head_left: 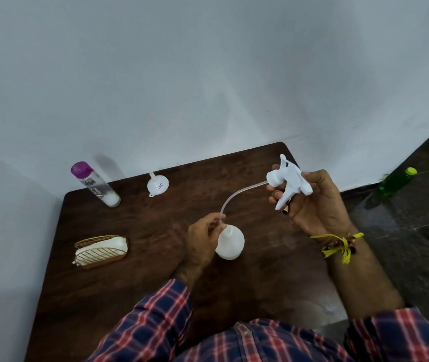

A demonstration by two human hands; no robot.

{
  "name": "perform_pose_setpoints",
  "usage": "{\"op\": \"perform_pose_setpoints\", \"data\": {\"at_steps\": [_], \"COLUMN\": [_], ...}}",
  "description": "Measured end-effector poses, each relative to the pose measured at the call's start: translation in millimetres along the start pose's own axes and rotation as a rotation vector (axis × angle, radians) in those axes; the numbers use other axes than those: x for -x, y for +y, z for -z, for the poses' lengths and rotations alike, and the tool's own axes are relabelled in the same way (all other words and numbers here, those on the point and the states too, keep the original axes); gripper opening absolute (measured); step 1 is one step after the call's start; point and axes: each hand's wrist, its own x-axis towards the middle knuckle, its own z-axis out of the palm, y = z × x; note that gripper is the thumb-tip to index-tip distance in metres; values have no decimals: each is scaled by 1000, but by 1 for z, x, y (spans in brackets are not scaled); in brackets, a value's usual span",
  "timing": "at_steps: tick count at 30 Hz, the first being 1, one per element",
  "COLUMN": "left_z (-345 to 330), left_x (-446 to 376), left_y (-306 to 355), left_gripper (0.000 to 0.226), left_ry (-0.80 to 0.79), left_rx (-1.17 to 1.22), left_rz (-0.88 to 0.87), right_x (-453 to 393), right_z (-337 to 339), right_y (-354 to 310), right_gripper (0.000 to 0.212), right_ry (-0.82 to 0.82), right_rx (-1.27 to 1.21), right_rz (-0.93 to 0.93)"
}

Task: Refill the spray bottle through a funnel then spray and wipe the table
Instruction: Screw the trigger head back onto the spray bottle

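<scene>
spray bottle [230, 242] stands on the table [156, 283], my left hand [201, 240] clasped round its neck. my right hand [312, 202] grips the trigger head [290, 178] up-right, its tube [236, 195] arcing into the mouth; funnel [157, 184] lies beyond, nearer left.

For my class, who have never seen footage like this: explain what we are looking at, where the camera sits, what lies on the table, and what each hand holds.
There is no machine here, only a person's two bare hands. The single picture comes from a camera worn on the person's head, looking down over a checked shirt at a dark wooden table.

The right hand holds the white trigger sprayer head, lifted off, with its thin dip tube curving down to the bottle's mouth. The left hand steadies the white spray bottle.

On the table also lie a small white funnel, a clear bottle with a purple cap, and a gold wire holder with white napkins. A green bottle stands on the floor.
</scene>
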Motion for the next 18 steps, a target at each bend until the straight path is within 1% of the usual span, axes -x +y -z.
{"op": "perform_pose_setpoints", "data": {"at_steps": [2,4,6,7,9,10,12,15,17,18], "left_z": [-3,-4,-5,-6,-8,-10,-13,-17,-16,-15], "left_x": [-2,-3,-3,-2,-2,-1,-1,1,2,3], "left_y": [-7,-11,-15,-18,-21,-22,-25,-26,-28,-28], "left_gripper": [35,52,64,65,56,50,42,36,30,27], "left_ry": [-68,-157,-226,-239,-225,-215,-211,-236,-218,-194], "left_rx": [9,34,-6,-31,-51,-46,-24,-3,12,20], "left_rz": [52,111,114,97,56,47,46,79,50,38], "right_x": [-3,-5,-6,-7,-11,-13,-19,-30,-38,-41], "right_z": [4,7,9,9,5,2,-6,-16,-16,-14], "right_y": [4,8,12,15,25,31,47,74,90,95], "right_gripper": [55,61,53,53,60,60,47,29,24,25], "right_ry": [0,16,31,42,77,100,143,203,233,241], "right_rx": [51,124,217,266,349,382,422,462,477,466], "right_rz": [-31,-69,-127,-158,-227,-258,-296,-333,-362,-380]}}
